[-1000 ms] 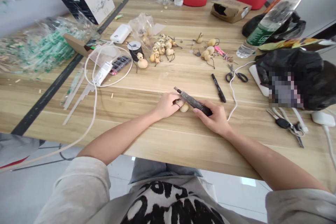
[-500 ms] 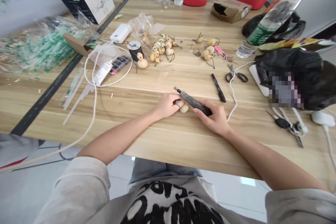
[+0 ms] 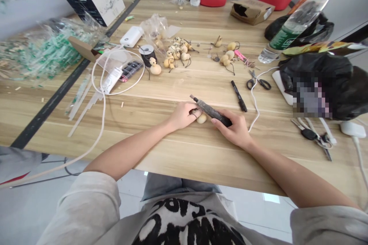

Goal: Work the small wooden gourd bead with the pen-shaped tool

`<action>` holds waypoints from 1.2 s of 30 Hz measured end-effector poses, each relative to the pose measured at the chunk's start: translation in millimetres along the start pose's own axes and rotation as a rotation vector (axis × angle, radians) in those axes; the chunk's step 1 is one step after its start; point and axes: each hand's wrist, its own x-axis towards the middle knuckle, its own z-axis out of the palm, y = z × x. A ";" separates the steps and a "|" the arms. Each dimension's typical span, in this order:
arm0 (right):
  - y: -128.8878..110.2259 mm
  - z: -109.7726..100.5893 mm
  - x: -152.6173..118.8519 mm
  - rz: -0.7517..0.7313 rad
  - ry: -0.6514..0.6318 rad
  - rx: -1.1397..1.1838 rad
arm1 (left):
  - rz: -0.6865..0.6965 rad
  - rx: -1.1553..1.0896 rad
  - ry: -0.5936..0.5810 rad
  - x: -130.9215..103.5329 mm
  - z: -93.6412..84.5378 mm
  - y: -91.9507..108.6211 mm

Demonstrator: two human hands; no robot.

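My left hand [image 3: 184, 115] is closed around the neck end of a small pale gourd [image 3: 201, 118]. The gourd's round bottom shows beyond my fingertips, and a thin black cord [image 3: 194, 113] loops beside it. My right hand [image 3: 235, 127] grips a dark, worn, pen-shaped tool [image 3: 212, 111] that looks like a small rotary tool. Its narrow brownish tip points up and left, above my left fingers. The tool crosses over the gourd in this view; whether they touch I cannot tell. Both hands are low over the wooden table [image 3: 178, 149].
Several small gourds with drawn eyes and cords [image 3: 178, 50] are clustered farther back; others [image 3: 227, 59] lie right. A black marker [image 3: 239, 96], scissors [image 3: 258, 83], a bottle [image 3: 287, 32] and keys [image 3: 309, 134] sit right. Left are a cord spool [image 3: 147, 55], white cable [image 3: 104, 118] and packaged sticks [image 3: 54, 51].
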 end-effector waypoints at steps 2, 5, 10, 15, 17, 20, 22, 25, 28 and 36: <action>0.0 -0.1 0.0 -0.001 0.000 0.000 | 0.001 -0.007 -0.003 0.1 -0.2 0.4; 0.3 -0.2 0.1 0.001 0.000 0.003 | 0.012 -0.009 -0.002 0.2 -0.6 1.4; 1.6 -0.1 0.6 -0.003 0.002 0.001 | 0.009 0.004 -0.010 0.2 -1.0 2.3; 2.0 0.3 0.3 -0.008 -0.001 -0.005 | 0.004 -0.002 -0.026 0.4 -1.0 1.7; 1.7 0.2 0.1 -0.004 -0.002 -0.006 | 0.004 0.001 -0.031 0.4 -0.9 1.5; 1.4 0.0 0.2 0.008 -0.004 -0.009 | 0.011 0.003 -0.046 0.2 -0.7 1.1; 1.3 -0.2 0.3 0.014 0.002 -0.013 | 0.018 0.006 -0.056 0.3 -0.5 0.9; 0.9 -0.4 0.6 0.012 -0.009 -0.006 | 0.030 0.016 -0.073 0.6 -0.5 0.9; 0.3 -0.2 0.8 0.013 -0.013 -0.003 | 0.028 0.030 -0.089 0.7 -1.0 1.6; 0.6 0.2 0.2 0.012 -0.005 -0.014 | 0.017 0.032 -0.090 0.8 -1.4 3.7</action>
